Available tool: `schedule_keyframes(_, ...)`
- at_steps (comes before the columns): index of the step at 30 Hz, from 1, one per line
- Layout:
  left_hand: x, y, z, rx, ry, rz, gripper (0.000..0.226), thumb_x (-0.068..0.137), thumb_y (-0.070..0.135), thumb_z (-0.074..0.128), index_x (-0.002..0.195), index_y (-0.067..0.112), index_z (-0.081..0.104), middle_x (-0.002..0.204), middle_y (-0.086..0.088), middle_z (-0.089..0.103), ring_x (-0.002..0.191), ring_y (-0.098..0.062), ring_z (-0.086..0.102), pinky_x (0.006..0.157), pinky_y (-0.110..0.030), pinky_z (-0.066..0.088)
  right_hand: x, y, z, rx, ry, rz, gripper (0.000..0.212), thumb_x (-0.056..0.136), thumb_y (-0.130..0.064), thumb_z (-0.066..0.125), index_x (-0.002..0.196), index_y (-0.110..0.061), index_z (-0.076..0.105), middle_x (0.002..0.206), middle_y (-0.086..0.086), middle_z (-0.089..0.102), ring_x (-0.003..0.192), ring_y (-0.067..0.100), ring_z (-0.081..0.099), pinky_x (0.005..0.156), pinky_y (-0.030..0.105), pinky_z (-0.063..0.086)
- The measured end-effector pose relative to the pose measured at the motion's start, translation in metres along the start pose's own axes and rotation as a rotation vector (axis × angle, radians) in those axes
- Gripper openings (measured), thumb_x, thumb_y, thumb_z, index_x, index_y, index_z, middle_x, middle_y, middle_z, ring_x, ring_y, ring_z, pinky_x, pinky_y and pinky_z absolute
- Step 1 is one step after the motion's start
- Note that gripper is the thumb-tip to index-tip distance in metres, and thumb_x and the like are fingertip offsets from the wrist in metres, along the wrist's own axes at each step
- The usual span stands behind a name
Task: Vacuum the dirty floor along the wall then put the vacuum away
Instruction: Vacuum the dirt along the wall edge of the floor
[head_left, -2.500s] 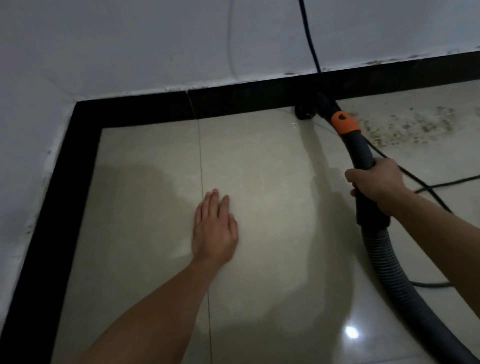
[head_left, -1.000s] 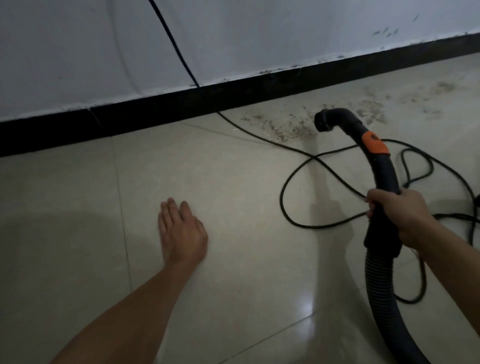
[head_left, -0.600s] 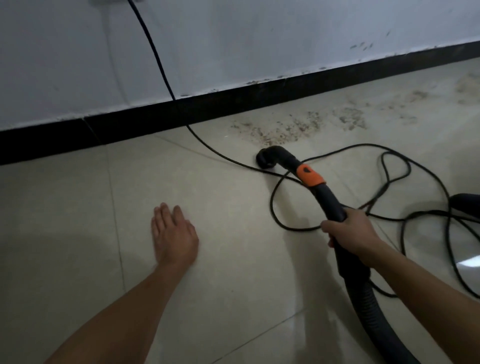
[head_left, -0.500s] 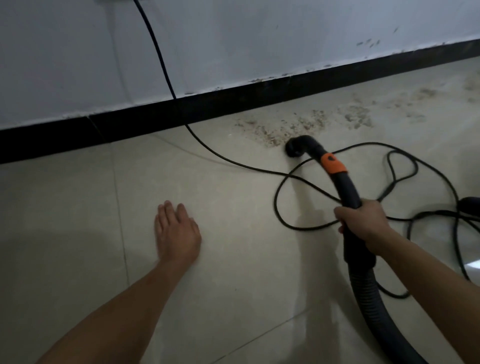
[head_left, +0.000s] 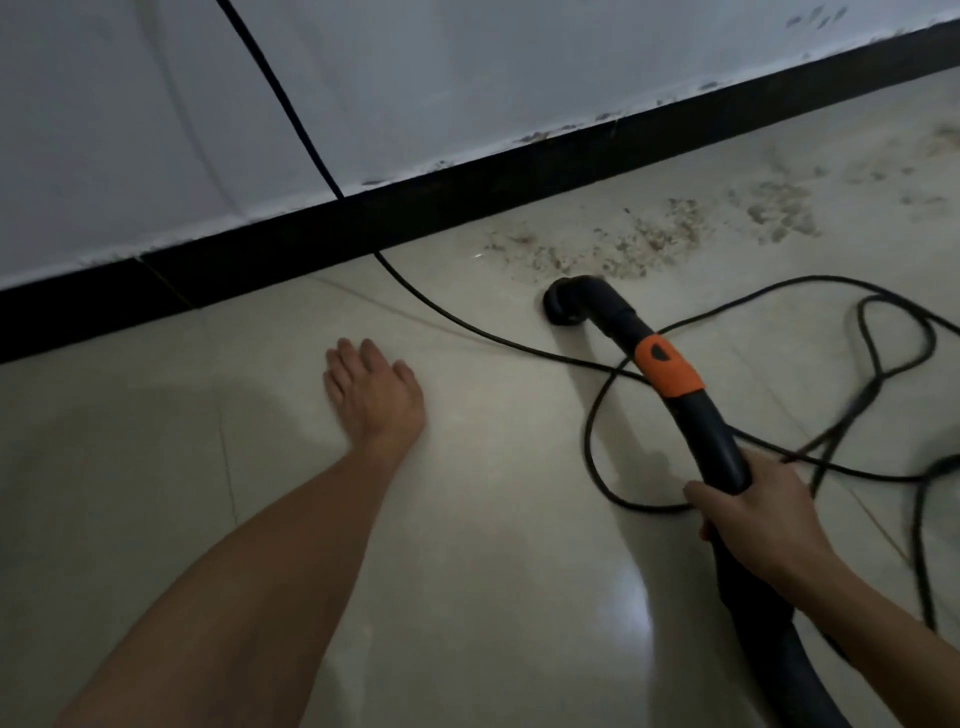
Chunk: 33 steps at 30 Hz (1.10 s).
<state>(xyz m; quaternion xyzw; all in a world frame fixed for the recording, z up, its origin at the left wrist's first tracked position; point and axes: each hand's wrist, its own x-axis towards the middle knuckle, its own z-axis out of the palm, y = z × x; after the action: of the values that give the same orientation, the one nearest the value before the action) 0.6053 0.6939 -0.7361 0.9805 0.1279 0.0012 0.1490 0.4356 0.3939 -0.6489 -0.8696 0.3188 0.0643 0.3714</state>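
Note:
My right hand (head_left: 758, 514) grips the black curved vacuum handle (head_left: 711, 441), which has an orange band (head_left: 667, 366). Its open nozzle end (head_left: 563, 307) sits low on the pale tiled floor, just in front of a patch of brown dirt (head_left: 639, 244) spread along the black skirting (head_left: 467, 208). The ribbed hose (head_left: 779, 654) runs from my grip off the bottom right. My left hand (head_left: 374, 397) rests flat on the tiles, fingers straight, left of the nozzle.
A black power cord (head_left: 291, 114) hangs down the white wall (head_left: 467, 78), crosses the floor under the handle and lies in loose loops (head_left: 893, 353) at the right. More dirt (head_left: 779, 208) continues rightward along the skirting.
The nozzle went from raised in the air down to the floor, and has slid a little left along the near edge of the dirt patch. My left hand has stayed flat on the tiles.

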Motion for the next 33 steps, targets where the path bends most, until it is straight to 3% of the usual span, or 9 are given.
schedule_keyframes(6,0.004,0.010,0.013,0.017,0.027,-0.081,0.056,0.093,0.029,0.042,0.141,0.000,0.039,0.152,-0.025,0.029,0.142,-0.040,0.022,0.116,-0.050,0.015,0.046,-0.057,0.019,-0.009,-0.053,-0.036,0.017,0.074,-0.014,0.074,0.079,-0.021,0.059,0.050,0.003,0.065,0.040,0.013,0.063,0.045,0.028,0.049)
schedule_keyframes(10,0.004,0.014,0.010,0.015,-0.007,-0.098,0.056,0.092,0.027,0.043,0.141,-0.001,0.040,0.151,-0.027,0.030,0.142,-0.040,0.023,0.116,-0.051,0.015,0.069,-0.101,0.037,0.008,-0.100,-0.057,0.014,0.072,-0.017,0.073,0.075,-0.017,0.060,0.048,0.002,0.065,0.040,0.011,0.063,0.046,0.024,0.046)
schedule_keyframes(15,0.004,0.013,0.008,0.016,-0.035,-0.104,0.060,0.091,0.030,0.032,0.140,-0.002,0.040,0.151,-0.028,0.030,0.141,-0.042,0.024,0.115,-0.053,0.018,0.064,-0.090,0.018,-0.038,-0.113,-0.012,0.015,0.072,-0.013,0.074,0.074,-0.017,0.060,0.048,0.000,0.065,0.039,0.012,0.063,0.041,0.025,0.044)
schedule_keyframes(20,0.003,0.015,0.008,0.027,-0.043,-0.109,0.061,0.090,0.031,0.029,0.140,-0.002,0.041,0.150,-0.028,0.031,0.140,-0.043,0.025,0.114,-0.054,0.020,0.080,-0.095,0.007,-0.142,-0.069,-0.013,0.017,0.072,-0.016,0.075,0.074,-0.022,0.059,0.047,-0.001,0.064,0.040,0.008,0.062,0.049,0.030,0.051)
schedule_keyframes(25,0.003,0.014,0.012,0.052,-0.016,-0.098,0.060,0.090,0.030,0.033,0.141,-0.001,0.040,0.150,-0.027,0.031,0.141,-0.042,0.024,0.114,-0.053,0.018,0.102,-0.129,0.025,-0.185,-0.191,-0.147,0.017,0.071,-0.025,0.073,0.078,-0.021,0.058,0.064,0.003,0.068,0.058,0.022,0.069,0.064,0.039,0.058)
schedule_keyframes(28,0.002,0.012,0.015,0.063,0.004,-0.093,0.060,0.091,0.031,0.032,0.141,-0.001,0.039,0.150,-0.028,0.031,0.140,-0.043,0.025,0.114,-0.054,0.018,0.100,-0.128,0.032,-0.267,-0.220,-0.205,0.018,0.071,-0.030,0.070,0.080,-0.023,0.056,0.067,0.001,0.066,0.064,0.023,0.066,0.061,0.035,0.054)
schedule_keyframes(33,0.002,0.010,0.016,0.075,0.027,-0.097,0.060,0.091,0.032,0.030,0.141,-0.001,0.039,0.149,-0.030,0.032,0.139,-0.044,0.027,0.113,-0.053,0.019,0.112,-0.118,0.029,-0.239,-0.057,-0.151,0.020,0.072,-0.033,0.069,0.083,-0.025,0.054,0.065,-0.005,0.059,0.061,0.019,0.059,0.049,0.025,0.037)
